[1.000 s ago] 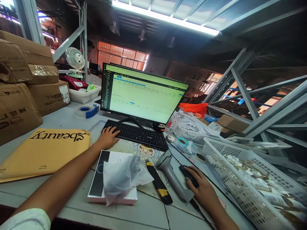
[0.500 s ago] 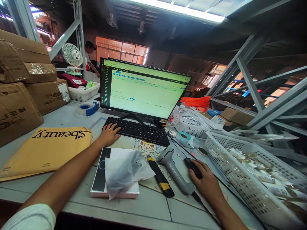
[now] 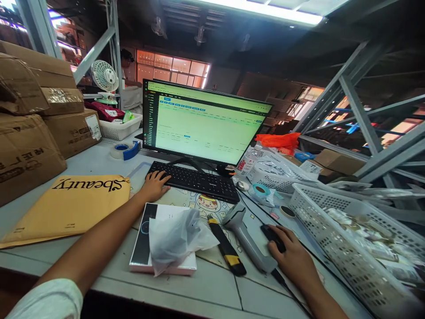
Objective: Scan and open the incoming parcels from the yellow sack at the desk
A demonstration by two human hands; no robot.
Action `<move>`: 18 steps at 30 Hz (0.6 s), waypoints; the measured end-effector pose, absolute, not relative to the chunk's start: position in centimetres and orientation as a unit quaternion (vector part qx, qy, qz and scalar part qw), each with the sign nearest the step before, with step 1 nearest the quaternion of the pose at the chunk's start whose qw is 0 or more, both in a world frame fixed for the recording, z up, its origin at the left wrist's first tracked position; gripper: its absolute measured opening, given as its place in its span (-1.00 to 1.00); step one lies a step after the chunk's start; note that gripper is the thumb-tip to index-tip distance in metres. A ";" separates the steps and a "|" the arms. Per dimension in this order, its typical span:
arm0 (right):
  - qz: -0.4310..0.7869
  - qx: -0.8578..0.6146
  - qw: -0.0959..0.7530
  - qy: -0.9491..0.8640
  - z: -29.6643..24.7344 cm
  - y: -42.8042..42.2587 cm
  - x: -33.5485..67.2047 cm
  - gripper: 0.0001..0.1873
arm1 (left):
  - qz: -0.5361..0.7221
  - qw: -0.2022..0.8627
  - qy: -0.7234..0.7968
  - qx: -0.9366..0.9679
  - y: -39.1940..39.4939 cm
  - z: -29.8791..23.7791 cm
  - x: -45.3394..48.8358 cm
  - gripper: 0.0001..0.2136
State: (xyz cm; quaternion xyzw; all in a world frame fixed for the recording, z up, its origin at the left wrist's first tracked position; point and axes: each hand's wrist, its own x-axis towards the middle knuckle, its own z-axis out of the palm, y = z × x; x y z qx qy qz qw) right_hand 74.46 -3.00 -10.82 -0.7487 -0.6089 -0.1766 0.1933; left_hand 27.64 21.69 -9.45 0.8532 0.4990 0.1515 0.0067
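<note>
My left hand [image 3: 154, 186] rests with fingers spread on the left end of a black keyboard [image 3: 202, 182], below a lit monitor [image 3: 206, 126]. My right hand [image 3: 290, 250] is wrapped over a black computer mouse [image 3: 272, 238]. Between the hands lie a grey barcode scanner [image 3: 249, 241] and a black-and-yellow utility knife [image 3: 227, 246]. Left of the knife, a crumpled white plastic bag [image 3: 175, 239] sits on a flat white-and-black box [image 3: 141, 243]. A yellow padded envelope [image 3: 73, 208] lies beyond my left forearm.
Cardboard boxes [image 3: 29, 155] are stacked at left, near a blue tape dispenser [image 3: 131, 150] and a small fan [image 3: 104, 76]. A white plastic basket [image 3: 332, 243] of wrapped items stands at right. Teal tape [image 3: 260, 190] lies behind the scanner. A person [image 3: 128, 66] is in the background.
The whole view has shifted slightly, so things appear a little farther right. Both hands keep their places on the keyboard and the mouse. The background person has shifted.
</note>
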 end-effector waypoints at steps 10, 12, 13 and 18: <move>-0.215 -0.718 0.242 -0.617 -10.5 -2.9 74.2 -0.48 | 0.159 0.005 0.499 0.852 21.6 -9.4 27.7 -0.47; -0.229 -0.710 0.256 -0.614 -10.5 -2.7 74.2 -0.47 | 0.162 0.002 0.499 0.851 21.6 -9.4 27.8 -0.48; -0.231 -0.710 0.257 -0.614 -10.6 -2.6 74.2 -0.47 | 0.163 0.000 0.499 0.851 21.7 -9.5 27.8 -0.48; -0.197 -0.733 0.213 -0.615 -11.4 -2.1 74.8 -0.48 | 0.165 -0.008 0.501 0.849 21.7 -9.5 27.8 -0.48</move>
